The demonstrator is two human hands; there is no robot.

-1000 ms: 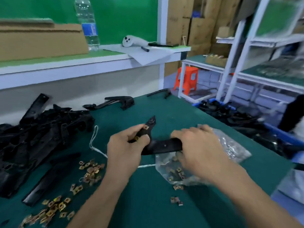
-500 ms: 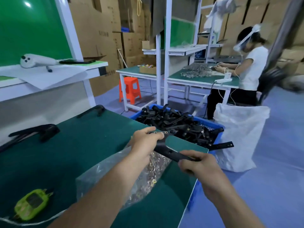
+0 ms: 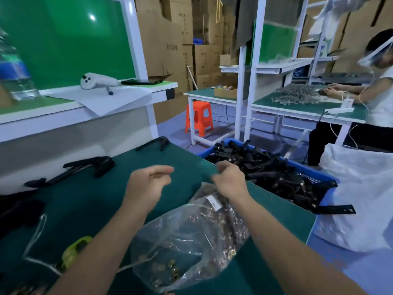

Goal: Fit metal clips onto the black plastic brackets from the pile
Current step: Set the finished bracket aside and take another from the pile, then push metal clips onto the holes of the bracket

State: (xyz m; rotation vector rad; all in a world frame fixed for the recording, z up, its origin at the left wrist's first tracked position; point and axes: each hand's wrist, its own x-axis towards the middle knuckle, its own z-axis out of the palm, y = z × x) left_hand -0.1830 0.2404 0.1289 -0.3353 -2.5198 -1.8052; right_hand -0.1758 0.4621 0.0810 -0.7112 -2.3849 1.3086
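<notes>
Left hand (image 3: 146, 185) hung over the dark green bench (image 3: 85, 199), fingers loosely curled, gripping nothing. Right hand (image 3: 230, 180) was blurry, fingers tucked under, so can't tell. Black plastic brackets (image 3: 276, 173) were heaped in the blue plastic crate (image 3: 319, 174) just beside it, with the clear plastic bag of metal clips (image 3: 187, 241) under the wrists.

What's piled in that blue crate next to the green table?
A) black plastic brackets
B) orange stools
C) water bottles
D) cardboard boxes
A: the blue crate, standing against the far side of the green table, is heaped with black plastic brackets.
</notes>
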